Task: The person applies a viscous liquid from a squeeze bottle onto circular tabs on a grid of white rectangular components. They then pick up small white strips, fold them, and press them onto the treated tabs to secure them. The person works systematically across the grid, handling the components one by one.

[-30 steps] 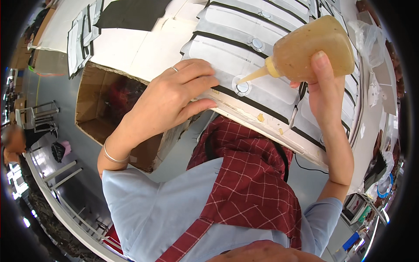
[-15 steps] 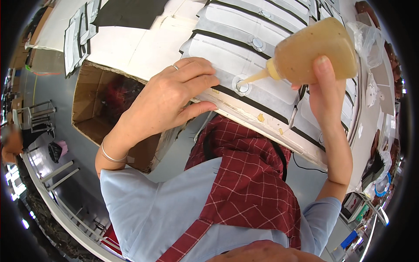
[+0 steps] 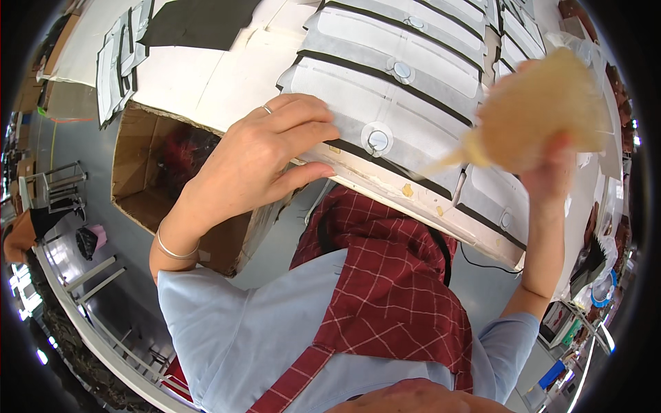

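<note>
A squeeze bottle (image 3: 537,110) of cloudy yellowish liquid, smeared by motion, is in my right hand (image 3: 549,172). Its narrow nozzle points left and down, above the nearest row of overlapping grey-white panels (image 3: 330,93) with black edges. On the nearest panel a round disc (image 3: 377,140) with a shiny centre lies flat, and the nozzle is apart from it. My left hand (image 3: 268,155) rests at that panel's left corner by the table edge. Its fingers are slightly bent, the thumb stands apart from them, and nothing is held.
A cardboard box (image 3: 134,162) with dark reddish contents stands below the table at left. A black sheet (image 3: 196,24) and a stack of grey-and-black strips (image 3: 117,72) lie at the far left. Yellowish blobs (image 3: 407,191) dot the table's front edge. Clear plastic wrapping lies at right.
My right hand has swung the bottle to the right and nearer to me, lifting the nozzle away from the disc. My left hand has barely moved.
</note>
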Tool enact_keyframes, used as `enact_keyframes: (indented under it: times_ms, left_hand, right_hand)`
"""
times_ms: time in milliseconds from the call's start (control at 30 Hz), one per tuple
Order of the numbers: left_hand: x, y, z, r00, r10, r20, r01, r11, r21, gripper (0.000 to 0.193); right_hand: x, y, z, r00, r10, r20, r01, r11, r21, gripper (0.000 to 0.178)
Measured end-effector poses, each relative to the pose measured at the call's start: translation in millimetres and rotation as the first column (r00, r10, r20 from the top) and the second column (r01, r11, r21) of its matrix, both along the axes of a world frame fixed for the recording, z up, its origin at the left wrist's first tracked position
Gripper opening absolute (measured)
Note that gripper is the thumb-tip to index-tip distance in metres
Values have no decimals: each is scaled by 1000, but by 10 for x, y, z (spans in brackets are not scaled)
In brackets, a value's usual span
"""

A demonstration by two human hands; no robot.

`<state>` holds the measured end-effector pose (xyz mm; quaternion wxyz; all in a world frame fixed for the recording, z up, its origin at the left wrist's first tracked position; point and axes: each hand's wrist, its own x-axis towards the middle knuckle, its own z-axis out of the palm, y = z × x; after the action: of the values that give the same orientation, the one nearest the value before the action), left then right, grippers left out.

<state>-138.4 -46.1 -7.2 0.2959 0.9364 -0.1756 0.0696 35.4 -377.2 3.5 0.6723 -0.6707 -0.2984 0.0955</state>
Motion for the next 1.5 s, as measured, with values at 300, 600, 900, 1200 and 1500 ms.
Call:
enact_keyframes:
  times_ms: [300,600,900,1200,1500]
  left_hand:
    - [289,47,51,989,0,150,5,999,-35,44]
    - [683,-35,-14,984,-39,173,25,996,81,47]
    - [685,-60,-5,988,-26,153,12,996,93,49]
    - [704,-84,27,991,-21,135,7,995,100,50]
    - [703,-54,58,994,-27,104,20,997,73,48]
  right_hand:
    - [556,-135,543,952,212,-219,-73,855,514,51]
    - [524,636,38,996,-74,41,75,997,-14,46]
    - [571,553,95,998,-12,69,19,994,-105,49]
    - [535,650,8,998,-46,39,49,996,-70,54]
    - [589,316,299,1000,-1,-14,1,1000,-5,53]
